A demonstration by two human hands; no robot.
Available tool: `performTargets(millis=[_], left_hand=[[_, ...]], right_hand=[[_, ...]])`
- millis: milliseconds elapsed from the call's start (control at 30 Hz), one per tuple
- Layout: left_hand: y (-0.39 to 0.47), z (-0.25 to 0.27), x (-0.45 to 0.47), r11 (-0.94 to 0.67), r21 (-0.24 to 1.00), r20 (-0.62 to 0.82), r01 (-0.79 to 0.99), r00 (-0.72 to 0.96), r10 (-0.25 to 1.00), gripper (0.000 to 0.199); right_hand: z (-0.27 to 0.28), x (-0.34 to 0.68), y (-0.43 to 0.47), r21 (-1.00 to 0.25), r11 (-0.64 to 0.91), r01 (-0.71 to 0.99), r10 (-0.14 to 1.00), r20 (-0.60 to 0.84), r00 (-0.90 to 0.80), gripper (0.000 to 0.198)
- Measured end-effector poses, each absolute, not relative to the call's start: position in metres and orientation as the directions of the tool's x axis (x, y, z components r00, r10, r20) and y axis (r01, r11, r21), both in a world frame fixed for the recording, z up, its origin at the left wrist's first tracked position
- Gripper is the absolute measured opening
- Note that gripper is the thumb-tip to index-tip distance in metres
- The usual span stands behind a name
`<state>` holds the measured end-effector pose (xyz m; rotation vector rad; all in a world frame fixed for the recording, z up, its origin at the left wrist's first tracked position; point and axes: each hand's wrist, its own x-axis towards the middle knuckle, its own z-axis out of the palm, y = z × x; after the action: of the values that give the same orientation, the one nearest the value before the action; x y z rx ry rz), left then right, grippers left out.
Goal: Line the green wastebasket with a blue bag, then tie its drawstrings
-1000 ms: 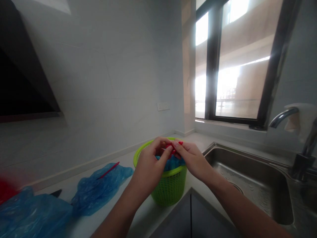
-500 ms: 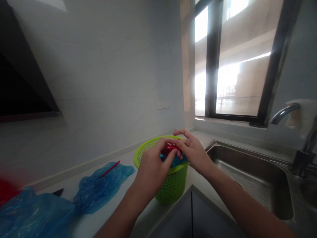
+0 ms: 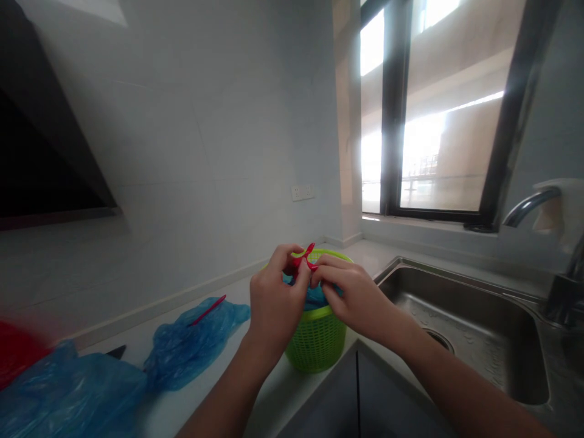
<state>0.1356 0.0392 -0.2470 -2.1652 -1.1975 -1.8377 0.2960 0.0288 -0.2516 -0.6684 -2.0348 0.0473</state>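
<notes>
Both hands meet above the green basket (image 3: 317, 340): the left hand (image 3: 274, 304) and right hand (image 3: 358, 298) pinch a thin red tie (image 3: 305, 260) between their fingertips, its loose end pointing up and right. Blue plastic fills the basket, which stands on the worktop (image 3: 182, 407) beside the sink (image 3: 479, 328).

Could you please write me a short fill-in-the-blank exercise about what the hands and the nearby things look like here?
1. Both hands, left hand and right hand, pinch a thin drawstring whose colour is ____.
2. The hands work just above a perforated basket coloured ____.
3. To the right of the basket lies a steel ____.
4. The crumpled plastic bag on the counter is ____.

Missing words: red; green; sink; blue
</notes>
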Motion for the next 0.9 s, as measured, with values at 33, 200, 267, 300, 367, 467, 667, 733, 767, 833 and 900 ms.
performTargets(millis=[33,200,267,300,367,467,667,733,767,833,900], left_hand=[[0.039,-0.246,0.135,-0.696,0.391,0.866,0.603,0.017,0.501,0.012],[0.038,-0.239,0.132,-0.678,0.391,0.789,0.622,0.153,0.595,0.015],[0.039,-0.237,0.13,-0.67,0.499,0.706,0.549,0.19,0.682,0.016],[0.04,-0.236,0.128,-0.66,0.573,0.658,0.486,0.206,0.724,0.017],[0.042,-0.234,0.125,-0.608,0.723,0.563,0.328,0.231,0.794,0.02],[0.046,-0.232,0.121,-0.498,0.862,0.466,0.091,0.24,0.851,0.023],[0.059,-0.23,0.114,-0.479,0.877,0.466,0.046,0.164,0.869,0.026],[0.07,-0.229,0.106,-0.53,0.842,0.529,0.099,0.035,0.848,0.026],[0.077,-0.229,0.101,-0.547,0.831,0.552,0.105,-0.033,0.833,0.025],[0.094,-0.228,0.087,-0.556,0.829,0.559,0.061,-0.149,0.816,0.02],[0.112,-0.229,0.074,-0.538,0.843,0.52,-0.018,-0.235,0.821,0.014]], right_hand=[[-0.252,0.297,0.03,-0.262,0.854,0.45,0.457,0.792,-0.406,0.025],[-0.255,0.306,0.041,-0.119,0.85,0.514,0.344,0.863,-0.369,0.028],[-0.255,0.307,0.044,-0.108,0.841,0.53,0.315,0.895,-0.317,0.028],[-0.254,0.306,0.044,-0.117,0.839,0.531,0.309,0.906,-0.288,0.027],[-0.253,0.304,0.043,-0.164,0.843,0.512,0.332,0.908,-0.256,0.021],[-0.252,0.3,0.04,-0.248,0.856,0.454,0.406,0.865,-0.294,0.009],[-0.249,0.301,0.042,-0.392,0.846,0.362,0.486,0.847,-0.218,0.032],[-0.245,0.311,0.047,-0.408,0.832,0.376,0.509,0.832,-0.222,0.035],[-0.242,0.318,0.05,-0.413,0.822,0.392,0.522,0.821,-0.23,0.036],[-0.236,0.338,0.059,-0.441,0.785,0.436,0.574,0.783,-0.242,0.038],[-0.233,0.362,0.071,-0.505,0.708,0.493,0.66,0.723,-0.206,0.041]])
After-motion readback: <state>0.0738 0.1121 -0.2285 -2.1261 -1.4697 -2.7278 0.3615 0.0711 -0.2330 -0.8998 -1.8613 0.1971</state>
